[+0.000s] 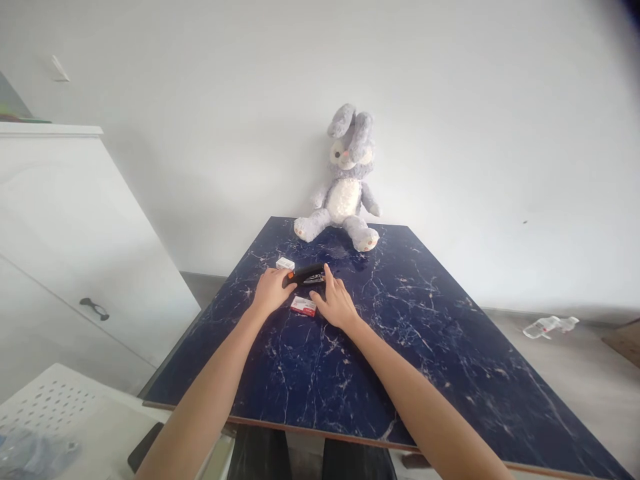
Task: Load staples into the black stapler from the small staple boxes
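Note:
A black stapler (pixel 310 274) with an orange part at its left end lies across the middle of the table, its metal inside partly visible. My left hand (pixel 271 291) is closed around the stapler's left end. At the other end, my right hand (pixel 337 302) touches the stapler with an outstretched index finger, its thumb spread apart below. Just under the stapler is a small red and white box (pixel 303 306). A small white box (pixel 285 264) sits behind my left hand. Print on both boxes is too small to read.
A grey plush rabbit (pixel 345 193) sits at the back of the dark blue marbled table (pixel 400 300), against the wall. On the left are a white cabinet (pixel 90 240) and a white perforated surface (pixel 100 420) below it. A clear plastic bottle (pixel 543 327) lies on the floor at right.

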The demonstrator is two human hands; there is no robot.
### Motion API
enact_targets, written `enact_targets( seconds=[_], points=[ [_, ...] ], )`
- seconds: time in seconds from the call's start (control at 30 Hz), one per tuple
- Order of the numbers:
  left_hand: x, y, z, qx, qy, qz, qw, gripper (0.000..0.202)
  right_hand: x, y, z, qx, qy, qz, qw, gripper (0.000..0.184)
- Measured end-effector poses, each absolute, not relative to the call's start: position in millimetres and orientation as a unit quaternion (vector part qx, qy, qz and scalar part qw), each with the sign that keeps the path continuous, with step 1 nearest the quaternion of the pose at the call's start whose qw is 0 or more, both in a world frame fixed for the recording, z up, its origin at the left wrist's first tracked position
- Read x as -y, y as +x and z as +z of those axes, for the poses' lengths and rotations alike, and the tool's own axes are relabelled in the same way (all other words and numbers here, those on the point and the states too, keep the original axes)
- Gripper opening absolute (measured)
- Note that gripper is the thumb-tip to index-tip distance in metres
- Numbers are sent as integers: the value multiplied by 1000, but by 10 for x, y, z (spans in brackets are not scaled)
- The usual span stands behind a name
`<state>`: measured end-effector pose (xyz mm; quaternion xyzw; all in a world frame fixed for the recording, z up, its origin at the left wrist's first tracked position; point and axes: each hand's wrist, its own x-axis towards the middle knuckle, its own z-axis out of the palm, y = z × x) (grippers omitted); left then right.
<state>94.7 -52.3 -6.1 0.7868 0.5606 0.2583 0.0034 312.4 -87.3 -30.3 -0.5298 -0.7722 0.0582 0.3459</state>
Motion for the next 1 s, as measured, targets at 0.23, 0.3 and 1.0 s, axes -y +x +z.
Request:
enact_targets(
  seconds=[0.23,0.3,1.0],
  points=[
    [442,742,-72,-616,730,295,28,38,1010,3119,-226,835,-437,98,320,24],
    [421,672,-78,-630,713,303,52,33,1047,3110,-215,867,-383,97,304,19],
    [379,521,-278,-674,654,342,12,36,1147,2913,-276,845,-432,68,308,16]
  ],
)
